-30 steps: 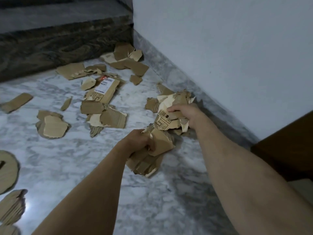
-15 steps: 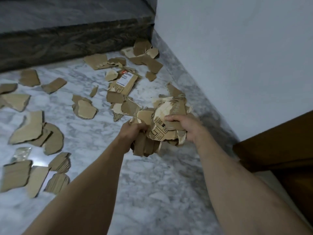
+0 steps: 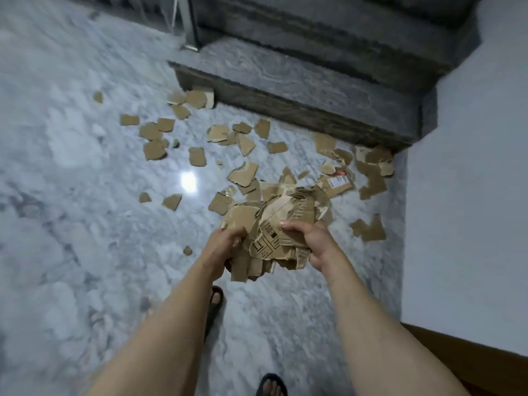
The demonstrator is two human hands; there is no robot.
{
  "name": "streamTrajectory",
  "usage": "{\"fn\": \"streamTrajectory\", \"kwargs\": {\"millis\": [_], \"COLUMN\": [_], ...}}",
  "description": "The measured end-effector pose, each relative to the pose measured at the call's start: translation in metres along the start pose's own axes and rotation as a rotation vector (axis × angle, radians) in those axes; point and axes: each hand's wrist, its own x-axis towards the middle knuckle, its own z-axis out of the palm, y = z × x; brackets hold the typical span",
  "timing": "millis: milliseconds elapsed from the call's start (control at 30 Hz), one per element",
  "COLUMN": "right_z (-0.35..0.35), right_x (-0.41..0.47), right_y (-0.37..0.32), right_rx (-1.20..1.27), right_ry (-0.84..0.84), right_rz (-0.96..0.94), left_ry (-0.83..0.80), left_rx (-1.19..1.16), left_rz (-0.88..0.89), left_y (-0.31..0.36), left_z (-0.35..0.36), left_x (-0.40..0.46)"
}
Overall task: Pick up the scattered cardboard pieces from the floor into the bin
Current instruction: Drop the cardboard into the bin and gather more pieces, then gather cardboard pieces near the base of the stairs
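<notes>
A thick bundle of torn brown cardboard pieces [image 3: 274, 224] is held above the marble floor between both hands. My left hand [image 3: 221, 247] grips its left side and my right hand [image 3: 311, 241] grips its right side, thumb over a printed piece. Several loose cardboard pieces [image 3: 197, 155] lie scattered on the floor beyond, from the middle to the stair foot. A piece with a white and red label [image 3: 338, 181] lies to the right. Two more scraps [image 3: 368, 228] sit near the right wall. No bin is in view.
A dark stone step [image 3: 300, 110] runs across the far side, with a metal post [image 3: 185, 24] at its left end. A white wall [image 3: 471, 167] closes the right side, with brown wood [image 3: 471, 358] low right. My sandalled feet [image 3: 215, 301] stand on the marble floor [image 3: 71, 224].
The view has risen and pulled back from the floor. Both hands have lifted the cardboard bundle up and closer together, and far more of the scattered pieces and the stair show.
</notes>
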Motion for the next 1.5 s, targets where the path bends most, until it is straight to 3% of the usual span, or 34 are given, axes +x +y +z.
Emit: {"fn": "streamTrajectory", "kwargs": {"millis": [133,300,633,833,1033,1200,1333,1500], "right_z": [0.107,0.266,0.604,0.754,0.831,0.849,0.852,0.855], "right_x": [-0.048,-0.105,-0.275,-0.391,-0.46,-0.464,-0.448,-0.395], "right_y": [-0.01,0.045,0.295,0.445,0.554,0.567,0.552,0.49], "right_rx": [-0.238,-0.437,-0.743,-0.912,-1.049,-1.434,-1.448,-1.325], "right_ry": [-0.205,-0.464,-0.98,-1.215,-1.252,-1.322,-1.242,-1.152], "right_rz": [-0.036,-0.021,0.089,0.15,0.197,0.178,0.343,0.343], "left_ry": [0.2,0.417,0.951,1.231,1.232,1.177,1.237,1.286], "left_rx": [-0.327,-0.589,-1.046,-1.22,-1.411,-1.358,-1.25,-0.955], "left_rz": [-0.002,0.014,-0.001,0.021,0.064,-0.07,-0.084,-0.085], "left_y": [-0.017,-0.08,-0.261,-0.373,-0.448,-0.474,-0.449,-0.372], "left_z": [-0.089,-0.231,-0.535,-0.667,-0.745,-0.759,-0.757,-0.769], "left_x": [-0.075,-0.15,-0.357,-0.469,-0.526,-0.526,-0.51,-0.459]}}
